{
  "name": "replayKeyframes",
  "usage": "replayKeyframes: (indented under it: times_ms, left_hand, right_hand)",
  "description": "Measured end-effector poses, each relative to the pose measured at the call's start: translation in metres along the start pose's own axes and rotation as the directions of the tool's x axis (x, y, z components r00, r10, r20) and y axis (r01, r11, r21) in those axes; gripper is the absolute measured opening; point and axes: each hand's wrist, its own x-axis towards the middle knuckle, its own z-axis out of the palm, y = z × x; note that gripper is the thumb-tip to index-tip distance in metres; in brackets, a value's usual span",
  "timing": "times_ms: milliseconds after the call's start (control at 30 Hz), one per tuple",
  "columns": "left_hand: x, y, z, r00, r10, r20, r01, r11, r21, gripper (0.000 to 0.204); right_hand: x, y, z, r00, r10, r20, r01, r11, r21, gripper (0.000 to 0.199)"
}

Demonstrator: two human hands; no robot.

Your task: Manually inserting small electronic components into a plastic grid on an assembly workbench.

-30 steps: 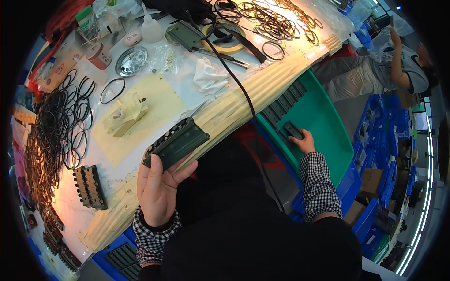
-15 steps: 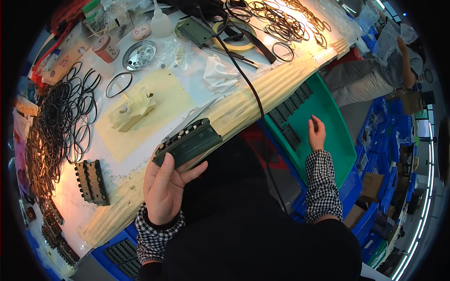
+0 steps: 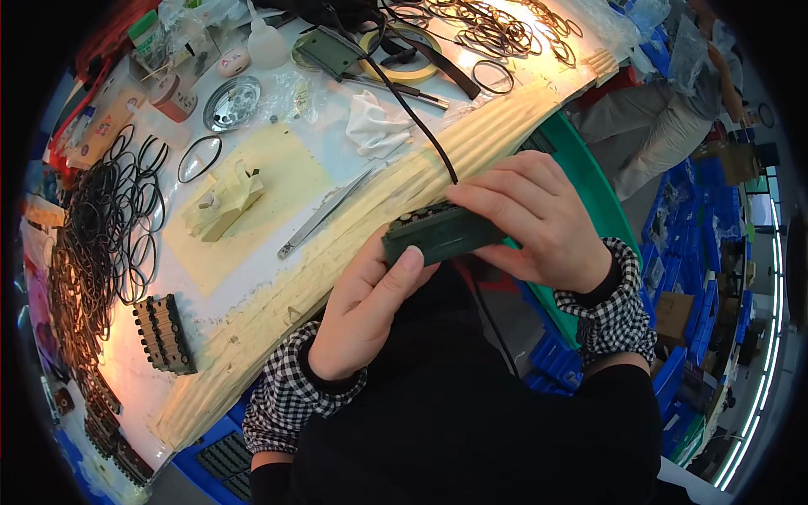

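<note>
A dark green, elongated housing point(image 3: 442, 240) with a row of small dark knobs along its upper edge is held between both hands, in front of the table's padded edge. My left hand point(image 3: 358, 316) grips its left end, thumb on the near face. At the other end my right hand point(image 3: 543, 223) closes round it, its fingertips on the top edge and the thumb underneath. To the left, metal tweezers point(image 3: 324, 215) lie on the table. A cream paper-wrapped block point(image 3: 223, 202) sits on a yellow sheet point(image 3: 290, 172).
A black cable point(image 3: 433, 135) hangs over the padded edge point(image 3: 261, 337). Black rubber rings point(image 3: 93, 227) heap at left, near a stack of dark knobbed parts point(image 3: 164, 334). A green tray point(image 3: 589, 172) stands right, partly behind my right hand. Another person point(image 3: 665, 126) is at far right.
My left hand has carried the green housing to the right. My right hand has come from above the green tray onto the housing's right end. The tweezers now show uncovered.
</note>
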Motion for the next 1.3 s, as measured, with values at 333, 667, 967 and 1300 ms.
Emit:
replayKeyframes:
  times_ms: [333,667,967,1300]
  left_hand:
    - [-0.009,0.001,-0.014,0.995,0.055,0.088,-0.068,0.985,0.161,0.071]
    - [-0.014,-0.003,-0.019,0.994,0.070,0.088,-0.086,0.978,0.191,0.065]
    - [-0.017,-0.007,-0.025,0.993,0.085,0.078,-0.095,0.986,0.135,0.053]
    - [-0.018,-0.008,-0.028,0.993,0.089,0.074,-0.098,0.987,0.125,0.053]
  right_hand:
    - [-0.227,0.152,0.062,0.414,0.908,0.063,-0.909,0.416,-0.012,0.052]
    - [-0.306,0.141,0.158,0.338,0.938,0.072,-0.940,0.341,-0.026,0.054]
    - [-0.257,0.074,0.140,0.721,0.688,0.085,-0.691,0.723,0.010,0.029]
    - [-0.255,0.075,0.132,0.697,0.640,0.323,-0.665,0.746,-0.041,0.022]
